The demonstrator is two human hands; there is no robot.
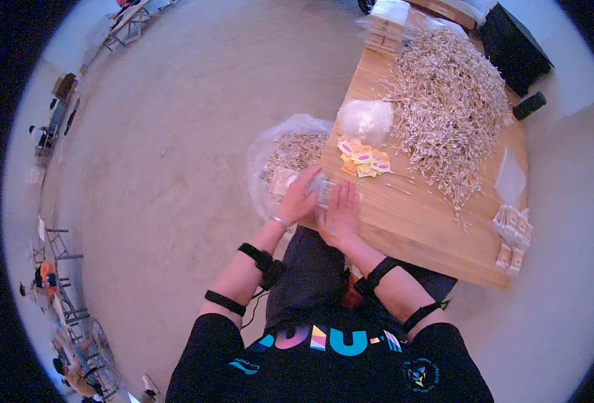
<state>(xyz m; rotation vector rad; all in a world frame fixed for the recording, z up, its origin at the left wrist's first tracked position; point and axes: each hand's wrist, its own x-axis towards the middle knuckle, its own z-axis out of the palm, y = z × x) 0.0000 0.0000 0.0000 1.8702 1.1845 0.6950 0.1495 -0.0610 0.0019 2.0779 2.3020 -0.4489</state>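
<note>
At the table's near left corner, a small clear plastic pack of cotton swabs (325,194) lies between my hands. My left hand (300,196) grips its left side, thumb and fingers closed on the edge. Across its right part my right hand (340,215) rests with fingers stretched flat. Just beyond them lies a loose pile of small yellow and white cards (364,158). Behind the cards is a heap of clear plastic bags (366,121). A large mound of loose cotton swabs (451,107) covers the far part of the wooden table (411,232).
A big clear bag of swabs (262,158) stands left of the table. Filled packs (512,232) lie at the right edge, near a flat clear bag (511,178). More packs (386,28) are stacked far back, with a black box (514,48) and a dark cylinder (529,106) rightward.
</note>
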